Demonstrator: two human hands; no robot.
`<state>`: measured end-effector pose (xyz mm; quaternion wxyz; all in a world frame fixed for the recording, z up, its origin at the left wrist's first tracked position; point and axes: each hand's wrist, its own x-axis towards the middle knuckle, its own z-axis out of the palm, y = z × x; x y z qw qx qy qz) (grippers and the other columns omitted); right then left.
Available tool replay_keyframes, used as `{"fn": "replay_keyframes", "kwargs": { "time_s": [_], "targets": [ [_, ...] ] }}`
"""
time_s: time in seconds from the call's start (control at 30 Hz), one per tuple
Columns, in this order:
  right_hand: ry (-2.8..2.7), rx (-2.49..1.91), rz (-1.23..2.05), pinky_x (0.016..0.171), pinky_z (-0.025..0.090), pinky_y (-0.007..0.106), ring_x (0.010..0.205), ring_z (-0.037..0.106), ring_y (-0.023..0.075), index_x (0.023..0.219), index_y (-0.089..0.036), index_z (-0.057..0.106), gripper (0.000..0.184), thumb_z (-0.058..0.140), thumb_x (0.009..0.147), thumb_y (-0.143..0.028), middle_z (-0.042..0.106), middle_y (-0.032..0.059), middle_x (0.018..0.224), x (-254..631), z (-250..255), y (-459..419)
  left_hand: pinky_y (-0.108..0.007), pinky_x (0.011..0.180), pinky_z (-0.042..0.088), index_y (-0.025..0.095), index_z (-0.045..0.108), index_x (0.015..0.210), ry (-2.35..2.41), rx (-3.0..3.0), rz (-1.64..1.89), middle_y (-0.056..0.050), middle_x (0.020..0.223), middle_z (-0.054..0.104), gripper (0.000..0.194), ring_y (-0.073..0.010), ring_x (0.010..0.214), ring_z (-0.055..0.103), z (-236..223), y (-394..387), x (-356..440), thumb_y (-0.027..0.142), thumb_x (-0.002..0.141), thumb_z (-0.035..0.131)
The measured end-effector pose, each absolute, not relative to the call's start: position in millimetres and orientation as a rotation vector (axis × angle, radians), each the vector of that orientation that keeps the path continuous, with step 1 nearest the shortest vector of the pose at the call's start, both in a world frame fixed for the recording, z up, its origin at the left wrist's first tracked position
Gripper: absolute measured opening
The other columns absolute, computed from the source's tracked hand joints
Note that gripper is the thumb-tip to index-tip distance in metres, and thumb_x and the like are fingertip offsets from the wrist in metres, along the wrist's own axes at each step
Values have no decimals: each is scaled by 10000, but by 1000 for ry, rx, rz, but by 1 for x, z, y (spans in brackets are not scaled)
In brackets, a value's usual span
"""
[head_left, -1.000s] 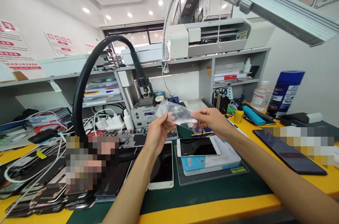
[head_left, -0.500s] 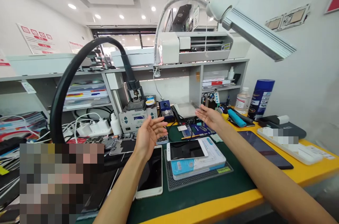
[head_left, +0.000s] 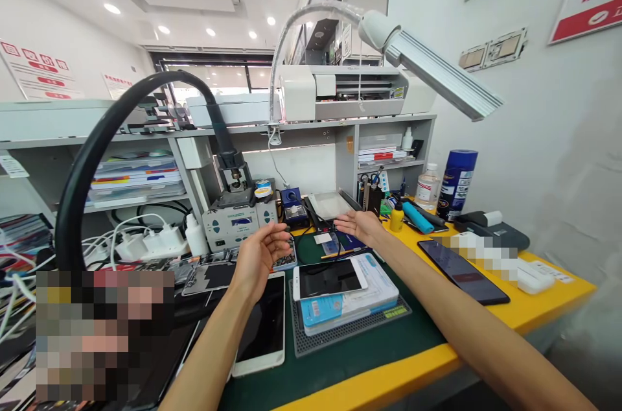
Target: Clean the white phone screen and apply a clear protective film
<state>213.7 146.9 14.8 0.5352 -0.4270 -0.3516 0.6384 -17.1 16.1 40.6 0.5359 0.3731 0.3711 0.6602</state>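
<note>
My left hand [head_left: 257,255] is held above the bench with its palm turned inward, fingers loosely bent and apart, nothing in it. My right hand [head_left: 362,227] reaches further back, fingers stretched leftward, with nothing visible in it. Between and below the hands, a white-framed phone [head_left: 330,278] lies screen up on a white and blue box [head_left: 372,291]. That box rests on a grey perforated mat [head_left: 335,341]. Beneath my left forearm lies a white tablet [head_left: 265,327] with a dark screen, partly covered by the arm. Neither hand touches these things.
Behind stand a hot-air station [head_left: 230,226], a blue soldering unit [head_left: 294,207] and a pale flat plate [head_left: 328,205]. To the right are a yellow bottle [head_left: 397,218], a blue can [head_left: 457,184] and a dark tablet [head_left: 464,271]. A black flexible arm [head_left: 70,203] arches at left.
The view has turned slightly right, so the bench appears further left. My right hand has come lower and a little toward the left hand. The phone and box stay in place.
</note>
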Motion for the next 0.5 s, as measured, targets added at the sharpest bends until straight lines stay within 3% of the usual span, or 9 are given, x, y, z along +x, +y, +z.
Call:
{"fn": "replay_keyframes", "kwargs": {
  "time_s": [0.2,0.37,0.5],
  "targets": [
    [-953,-1126,1567,684,631,355,750,744,250,1073,13,583,185,546,916,-78,723,220,892,218,20,146,-279,633,568,88,707,894,889,902,1564,-45,722,687,194,-126,587,627,41,14,-17,258,865,617],
    [-1014,-1255,1574,753,592,356,887,685,195,1159,-98,603,257,595,956,-256,671,108,1078,219,15,147,-284,629,560,96,713,875,891,907,1564,-47,713,676,191,-141,601,626,43,13,-17,269,848,634],
    [-1014,-1339,1571,826,559,406,985,644,217,1222,-138,585,331,599,953,-330,619,104,1187,214,6,149,-284,628,557,95,714,868,893,903,1563,-46,710,670,185,-134,586,609,44,12,-16,259,842,634]
  ]
}}
